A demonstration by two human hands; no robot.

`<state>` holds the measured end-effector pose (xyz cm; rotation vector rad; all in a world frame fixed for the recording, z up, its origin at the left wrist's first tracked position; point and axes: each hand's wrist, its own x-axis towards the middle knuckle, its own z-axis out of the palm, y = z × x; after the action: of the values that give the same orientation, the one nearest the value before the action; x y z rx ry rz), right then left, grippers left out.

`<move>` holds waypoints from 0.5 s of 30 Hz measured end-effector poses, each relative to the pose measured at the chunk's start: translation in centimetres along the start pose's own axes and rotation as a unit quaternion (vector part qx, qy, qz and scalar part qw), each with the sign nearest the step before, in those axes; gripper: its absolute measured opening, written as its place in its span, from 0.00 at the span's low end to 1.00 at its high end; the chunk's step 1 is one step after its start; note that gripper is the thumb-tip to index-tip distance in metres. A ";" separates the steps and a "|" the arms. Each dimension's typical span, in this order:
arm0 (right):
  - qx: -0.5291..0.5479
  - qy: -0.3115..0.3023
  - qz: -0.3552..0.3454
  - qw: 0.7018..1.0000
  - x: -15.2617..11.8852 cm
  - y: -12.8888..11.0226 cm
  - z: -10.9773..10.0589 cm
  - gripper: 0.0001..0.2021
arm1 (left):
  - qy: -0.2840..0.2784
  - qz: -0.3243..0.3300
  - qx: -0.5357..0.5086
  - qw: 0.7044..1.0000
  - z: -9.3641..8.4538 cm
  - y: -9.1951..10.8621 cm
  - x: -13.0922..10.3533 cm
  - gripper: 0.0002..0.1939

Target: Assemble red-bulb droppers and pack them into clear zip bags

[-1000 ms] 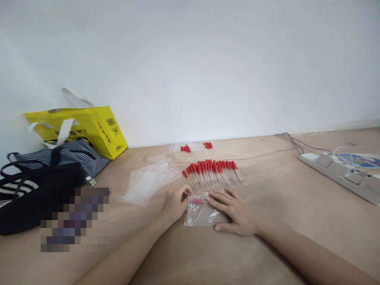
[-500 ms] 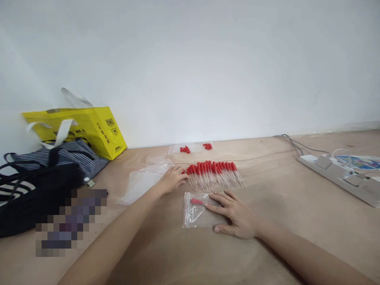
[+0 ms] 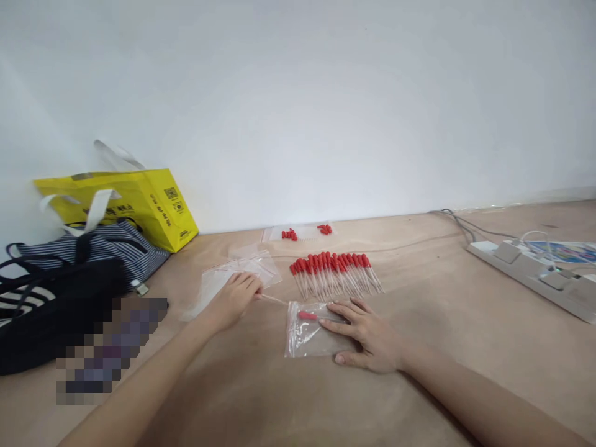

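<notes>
My left hand [image 3: 238, 297] is closed around the bulb end of a dropper. The thin pale stem of this dropper [image 3: 274, 299] points right, its tip by the zip edge of a clear zip bag [image 3: 298, 340]; whether it has entered cannot be told. Inside that bag lies a dropper with a red bulb [image 3: 307, 315]. My right hand [image 3: 367, 335] lies flat on the bag's right part, fingers spread, covering some of it. Just beyond, a row of red-bulbed droppers [image 3: 333, 273] rests on the table, stems toward me.
Several clear bags [image 3: 214, 282] lie under and beyond my left hand. Farther back is a clear bag with small red bulbs [image 3: 289, 234]. A yellow bag [image 3: 172, 205] and a striped bag [image 3: 135, 254] stand left. A white power strip [image 3: 535, 279] lies right.
My left hand has moved from the row's left end toward the left and nearer me, taking a dropper with it. My right hand stays on the bag.
</notes>
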<state>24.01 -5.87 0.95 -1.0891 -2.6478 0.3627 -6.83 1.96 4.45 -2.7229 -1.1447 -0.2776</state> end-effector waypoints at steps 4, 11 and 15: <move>0.006 0.004 0.002 1.000 0.0 0.1 0.1 0.30 | 0.008 -0.028 -0.009 1.000 0.1 1.3 -3.5 0.10; 0.004 0.014 -0.004 1.000 0.0 0.2 0.3 0.30 | 0.022 -0.019 -0.031 0.999 0.7 3.6 -3.8 0.10; 0.003 0.011 -0.005 1.000 0.0 0.2 0.3 0.30 | 0.031 -0.006 -0.089 0.996 1.2 5.1 -2.5 0.09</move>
<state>24.05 -5.73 0.61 -1.0718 -2.6315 0.3543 -4.76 -2.94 2.29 -2.8359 -1.1732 -0.4850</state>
